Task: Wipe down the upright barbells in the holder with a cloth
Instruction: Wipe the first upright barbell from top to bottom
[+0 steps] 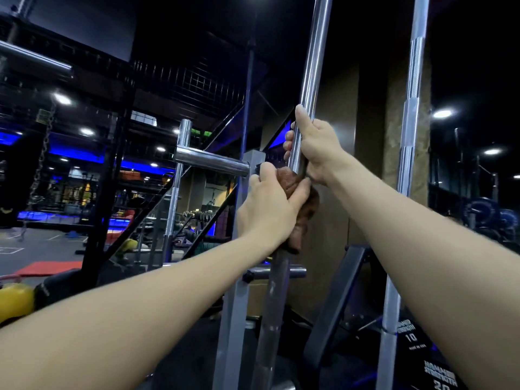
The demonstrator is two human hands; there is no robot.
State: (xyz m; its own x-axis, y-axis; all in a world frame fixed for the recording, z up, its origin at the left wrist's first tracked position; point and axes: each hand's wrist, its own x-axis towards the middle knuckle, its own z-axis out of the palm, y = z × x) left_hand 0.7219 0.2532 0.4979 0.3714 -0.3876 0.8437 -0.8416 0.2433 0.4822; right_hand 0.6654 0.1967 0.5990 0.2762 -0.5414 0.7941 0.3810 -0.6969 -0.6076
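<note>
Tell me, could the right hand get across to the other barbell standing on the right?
Probably yes. The right hand grips the middle barbell, and nothing visible stands between it and the right barbell.

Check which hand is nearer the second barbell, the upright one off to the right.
Right. The right hand grips the near barbell on the side facing the second barbell, apart from it. The left hand holds the cloth lower down, farther away.

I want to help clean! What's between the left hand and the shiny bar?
In the head view, the brown cloth, which the left hand presses around the barbell.
</note>
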